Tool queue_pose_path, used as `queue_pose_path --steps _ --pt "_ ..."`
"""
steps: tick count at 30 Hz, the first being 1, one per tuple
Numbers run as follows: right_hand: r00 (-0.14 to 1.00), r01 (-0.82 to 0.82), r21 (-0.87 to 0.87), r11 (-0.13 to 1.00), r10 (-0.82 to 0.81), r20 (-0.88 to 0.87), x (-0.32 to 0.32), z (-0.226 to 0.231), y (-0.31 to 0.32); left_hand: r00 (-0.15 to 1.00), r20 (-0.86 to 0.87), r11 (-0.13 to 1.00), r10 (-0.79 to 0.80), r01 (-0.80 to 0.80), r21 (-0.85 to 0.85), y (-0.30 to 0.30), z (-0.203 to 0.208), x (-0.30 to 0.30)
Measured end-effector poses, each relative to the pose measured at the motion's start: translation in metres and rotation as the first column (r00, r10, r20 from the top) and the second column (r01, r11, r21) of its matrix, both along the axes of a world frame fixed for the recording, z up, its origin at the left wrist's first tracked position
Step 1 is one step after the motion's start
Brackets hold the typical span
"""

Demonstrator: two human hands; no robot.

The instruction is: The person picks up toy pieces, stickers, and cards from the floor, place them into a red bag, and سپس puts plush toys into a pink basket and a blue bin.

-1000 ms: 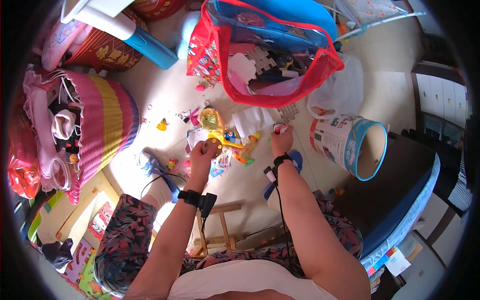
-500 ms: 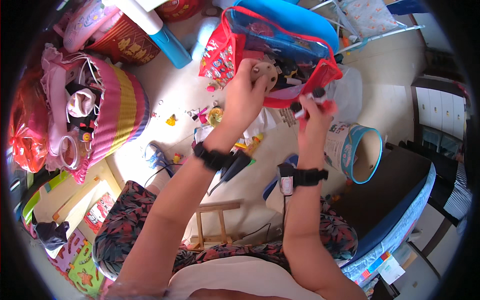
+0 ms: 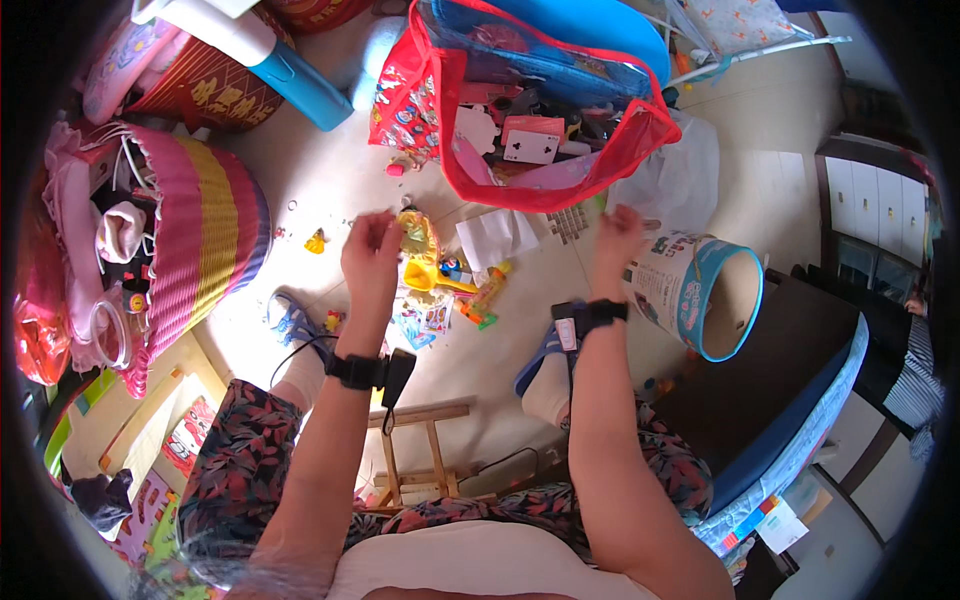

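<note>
My left hand (image 3: 370,243) hangs above the floor toys, its fingers loosely bent and apart with nothing visible in them. Just right of it lie a yellow-dressed doll-like toy (image 3: 418,236) and a yellow toy scoop (image 3: 425,276). My right hand (image 3: 618,238), fingers relaxed and seemingly empty, is beside a cardboard drum (image 3: 668,275) and below the bag's right corner. The red-trimmed clear bag (image 3: 455,165) gapes beyond both hands. Inside it, playing cards (image 3: 531,147), a pale flat round-edged piece (image 3: 476,130) and several dark items show.
Among the floor things are a white paper (image 3: 497,237), an orange-green toy (image 3: 487,296), loose cards (image 3: 433,313) and a small yellow figure (image 3: 315,242). A striped woven basket (image 3: 205,225) stands left. Between my feet is a wooden stool (image 3: 440,455); a dark box-like surface (image 3: 765,370) is right.
The pale disc and the small dark-capped items have left my hands. My left hand has drawn back leftward from the bag, my right slightly down, and the view has shifted.
</note>
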State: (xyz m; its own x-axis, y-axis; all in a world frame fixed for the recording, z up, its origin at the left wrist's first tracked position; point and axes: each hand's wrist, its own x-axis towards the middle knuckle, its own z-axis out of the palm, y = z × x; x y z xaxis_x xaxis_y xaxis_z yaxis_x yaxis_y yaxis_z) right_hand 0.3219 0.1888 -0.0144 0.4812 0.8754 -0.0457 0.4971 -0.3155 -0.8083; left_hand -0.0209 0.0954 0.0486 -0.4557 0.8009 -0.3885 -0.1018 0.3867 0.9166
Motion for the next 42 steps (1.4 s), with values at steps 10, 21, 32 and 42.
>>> queue_pose_path --steps 10,21,32,42 --pt "0.654 -0.38 -0.496 0.781 0.606 0.453 -0.023 -0.052 -0.006 0.992 -0.026 0.967 -0.124 0.115 -0.228 -0.063 -0.041 -0.004" --pt "0.905 -0.173 0.136 0.975 0.103 0.414 -0.022 -0.002 -0.044 0.992 0.126 0.989 0.021 -0.001 -0.151 -0.048 -0.037 -0.003" --pt "0.774 -0.589 0.332 0.737 0.394 0.496 -0.14 0.179 0.043 0.921 -0.316 0.943 -0.226 0.125 -0.309 -0.041 -0.091 -0.032" --pt "0.599 -0.799 0.167 0.578 0.79 0.13 -0.19 0.073 -0.077 0.918 -0.24 0.948 -0.317 0.307 -0.08 -0.039 -0.067 0.018"
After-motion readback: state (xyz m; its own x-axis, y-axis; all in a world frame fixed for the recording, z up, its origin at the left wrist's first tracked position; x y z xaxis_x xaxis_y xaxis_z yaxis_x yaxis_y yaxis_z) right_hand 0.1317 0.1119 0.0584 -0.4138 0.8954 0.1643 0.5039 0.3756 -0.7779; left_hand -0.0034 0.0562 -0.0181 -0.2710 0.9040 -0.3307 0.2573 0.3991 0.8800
